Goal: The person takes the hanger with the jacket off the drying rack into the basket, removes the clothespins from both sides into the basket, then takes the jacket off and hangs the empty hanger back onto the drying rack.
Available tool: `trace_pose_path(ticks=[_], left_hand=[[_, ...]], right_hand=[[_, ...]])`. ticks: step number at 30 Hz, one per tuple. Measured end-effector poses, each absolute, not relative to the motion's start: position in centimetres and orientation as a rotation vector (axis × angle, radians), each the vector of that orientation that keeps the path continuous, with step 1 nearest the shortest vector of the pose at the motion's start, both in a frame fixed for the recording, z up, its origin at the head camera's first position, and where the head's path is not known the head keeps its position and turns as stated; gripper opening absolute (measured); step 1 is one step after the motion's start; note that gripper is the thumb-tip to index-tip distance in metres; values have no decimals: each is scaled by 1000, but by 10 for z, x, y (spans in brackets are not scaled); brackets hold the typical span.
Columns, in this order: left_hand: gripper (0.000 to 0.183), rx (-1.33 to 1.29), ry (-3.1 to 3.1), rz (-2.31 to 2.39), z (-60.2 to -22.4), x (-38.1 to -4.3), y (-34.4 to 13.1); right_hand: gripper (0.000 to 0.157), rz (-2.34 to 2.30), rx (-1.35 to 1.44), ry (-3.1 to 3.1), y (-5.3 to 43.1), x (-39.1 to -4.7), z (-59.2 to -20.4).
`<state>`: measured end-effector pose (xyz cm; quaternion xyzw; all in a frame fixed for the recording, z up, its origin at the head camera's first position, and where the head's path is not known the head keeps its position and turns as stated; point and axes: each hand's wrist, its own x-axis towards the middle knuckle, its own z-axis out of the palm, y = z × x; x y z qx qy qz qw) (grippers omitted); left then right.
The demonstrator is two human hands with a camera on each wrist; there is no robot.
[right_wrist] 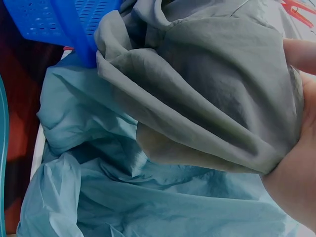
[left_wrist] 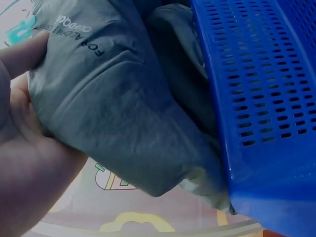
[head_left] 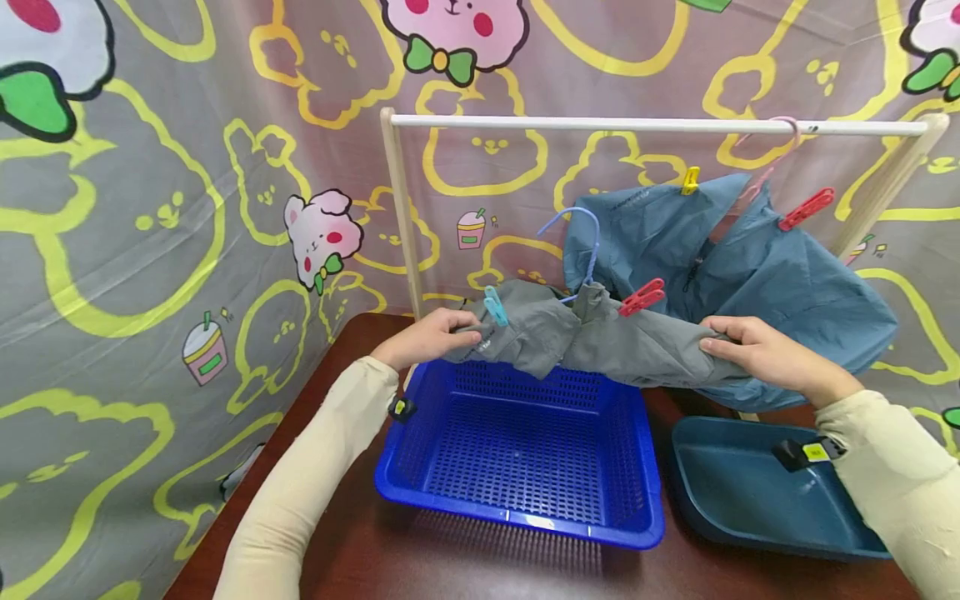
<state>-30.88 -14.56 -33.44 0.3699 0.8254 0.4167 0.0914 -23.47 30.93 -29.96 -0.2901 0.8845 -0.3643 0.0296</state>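
A thin grey jacket (head_left: 637,342) with small printed lettering is on a blue hanger (head_left: 597,242), whose hook stands free below the rail. A light-blue clothespin (head_left: 495,306) and a red clothespin (head_left: 642,297) sit along its top. My left hand (head_left: 431,336) grips the jacket's left end, thumb on top beside the print (left_wrist: 91,42). At the other end, my right hand (head_left: 772,354) holds the grey cloth (right_wrist: 222,89) between thumb and fingers. The jacket is bunched and spread sideways over the back of a blue basket (head_left: 517,517); its lower part is mostly hidden.
A white rail (head_left: 525,123) on wooden posts spans the back. From it a blue jacket (head_left: 810,283) hangs on a pink hanger (head_left: 787,137), with yellow (head_left: 690,181) and red clothespins (head_left: 806,209). A dark teal basin (head_left: 697,500) stands right of the basket on the brown table (head_left: 450,567).
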Motion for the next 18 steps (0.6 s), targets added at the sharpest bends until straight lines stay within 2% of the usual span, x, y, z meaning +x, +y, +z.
trace_pose_path(ticks=[11,18], left_hand=[[17,1020,2513,1351,-338,-307,-144],[19,988,2475,1416,-339,-303,-138]], right_hand=[[13,-850,-760,3033,304,-233,-297],[23,-750,-720,3122,299,-232,-293]])
